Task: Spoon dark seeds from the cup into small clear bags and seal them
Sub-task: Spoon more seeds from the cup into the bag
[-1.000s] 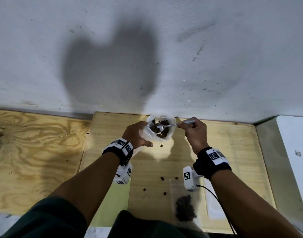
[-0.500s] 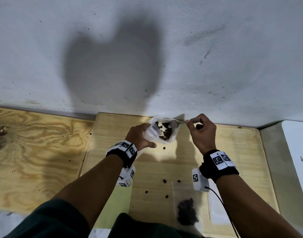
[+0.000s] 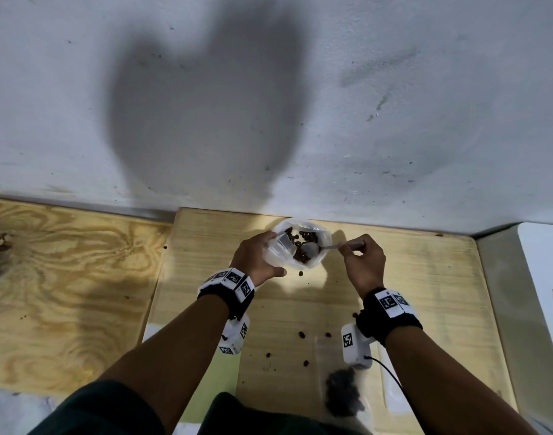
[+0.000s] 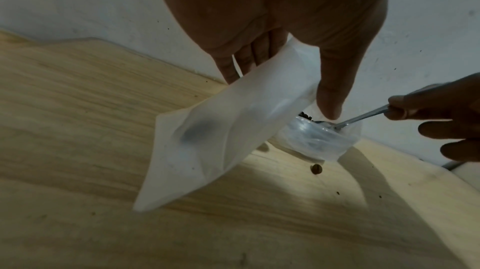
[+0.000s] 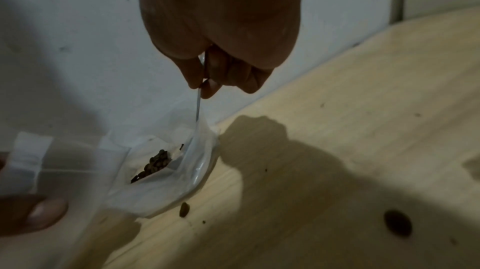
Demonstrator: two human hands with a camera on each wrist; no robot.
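Observation:
A clear plastic cup (image 3: 313, 262) of dark seeds (image 3: 302, 257) stands at the back of the light wooden board (image 3: 425, 277). My left hand (image 3: 278, 254) holds a small clear bag (image 4: 207, 140) between fingers and thumb, right beside the cup's left rim. My right hand (image 3: 347, 246) pinches the handle of a metal spoon (image 3: 311, 248), whose bowl lies down in the cup among the seeds. In the right wrist view the spoon handle (image 5: 198, 101) runs down into the cup beside the seeds (image 5: 155, 162).
A filled bag of seeds (image 3: 341, 394) lies near the front edge. Several loose seeds (image 3: 302, 334) are scattered over the board, one (image 4: 316, 169) just in front of the cup. The white wall rises right behind the cup. A white block (image 3: 545, 309) borders the right.
Half a second ago the spoon bowl was up at the cup's right rim; now it is back down among the seeds. My left hand still holds the bag by the cup.

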